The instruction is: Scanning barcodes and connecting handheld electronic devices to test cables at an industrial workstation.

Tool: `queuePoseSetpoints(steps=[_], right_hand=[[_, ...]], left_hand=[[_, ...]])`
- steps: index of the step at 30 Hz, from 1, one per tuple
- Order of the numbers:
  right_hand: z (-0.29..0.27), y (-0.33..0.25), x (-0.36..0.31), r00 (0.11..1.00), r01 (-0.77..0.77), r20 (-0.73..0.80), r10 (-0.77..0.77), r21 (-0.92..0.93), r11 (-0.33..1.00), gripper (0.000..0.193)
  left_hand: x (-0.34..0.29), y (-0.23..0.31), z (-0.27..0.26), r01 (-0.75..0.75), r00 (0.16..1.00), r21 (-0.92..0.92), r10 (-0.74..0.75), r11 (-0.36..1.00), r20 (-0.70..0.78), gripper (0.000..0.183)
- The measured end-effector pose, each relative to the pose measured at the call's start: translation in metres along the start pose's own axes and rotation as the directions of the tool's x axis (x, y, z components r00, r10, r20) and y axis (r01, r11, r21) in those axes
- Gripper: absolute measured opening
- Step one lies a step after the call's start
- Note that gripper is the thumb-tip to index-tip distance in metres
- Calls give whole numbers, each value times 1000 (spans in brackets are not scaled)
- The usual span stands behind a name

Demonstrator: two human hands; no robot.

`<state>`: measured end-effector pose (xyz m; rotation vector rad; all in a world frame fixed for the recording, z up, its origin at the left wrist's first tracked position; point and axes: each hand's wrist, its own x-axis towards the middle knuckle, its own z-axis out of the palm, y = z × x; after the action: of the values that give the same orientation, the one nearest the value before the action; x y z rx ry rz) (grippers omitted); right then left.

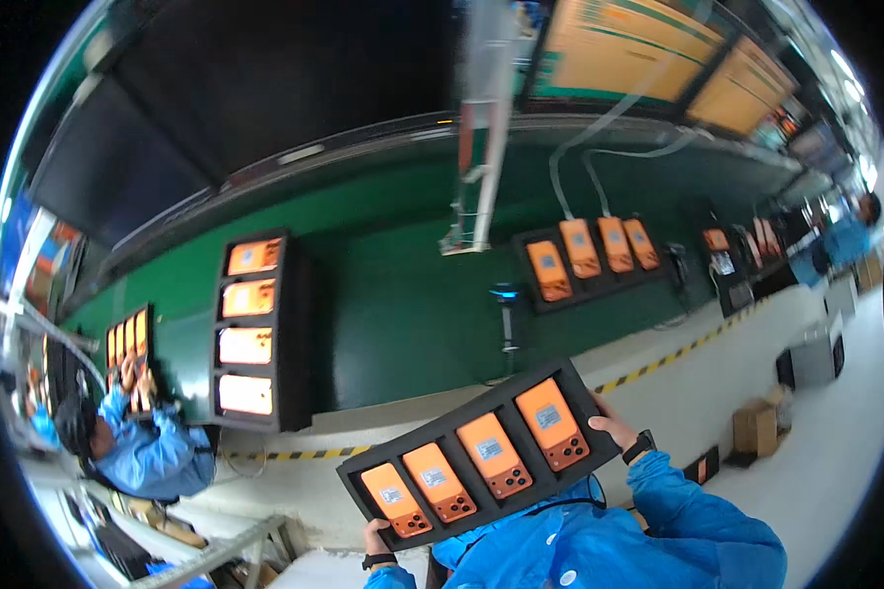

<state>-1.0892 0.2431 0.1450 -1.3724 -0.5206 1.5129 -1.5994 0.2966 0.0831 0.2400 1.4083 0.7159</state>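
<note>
Head cam: left hand [375,538] and right hand [614,425] are both curled round opposite ends of a black foam tray [523,439], four orange smartphones [501,471] inside. Probably light and stiffish, but phones look slick and breakable, so I'd hold both ends, keep it level. Ahead of the hands, a blue-lit black stand [507,314] obstructs the green tabletop [393,324]; loaded trays [279,324] sit beyond either hand.

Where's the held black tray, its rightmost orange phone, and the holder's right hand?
Black tray [469,471], head view: central divider.
Rightmost orange phone [553,426], head view: middle of back.
Right hand [614,425], head view: middle of hand.
</note>
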Motion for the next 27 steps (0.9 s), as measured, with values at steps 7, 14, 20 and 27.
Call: queuePoseSetpoints(steps=[7, 14, 20, 27], right_hand=[[-130, 94, -132, 945, 224, -296, -140, 269, 937, 85], [-250, 163, -263, 852, 339, -519, -67, 450, 826, 76], [-316, 176, -347, 699, 528, -711, -82, 435, 729, 73], [-390, 220, -395, 491, 708, -864, 107, 468, 530, 64]], left_hand=[[9, -12, 140, -113, 954, 228, 41, 967, 298, 42], [-25, -107, 298, -139, 915, 513, -88, 847, 393, 56], [-31, -191, 433, -111, 761, 594, -316, 797, 567, 62], [-22, -299, 624, -353, 568, 699, -451, 622, 689, 57]])
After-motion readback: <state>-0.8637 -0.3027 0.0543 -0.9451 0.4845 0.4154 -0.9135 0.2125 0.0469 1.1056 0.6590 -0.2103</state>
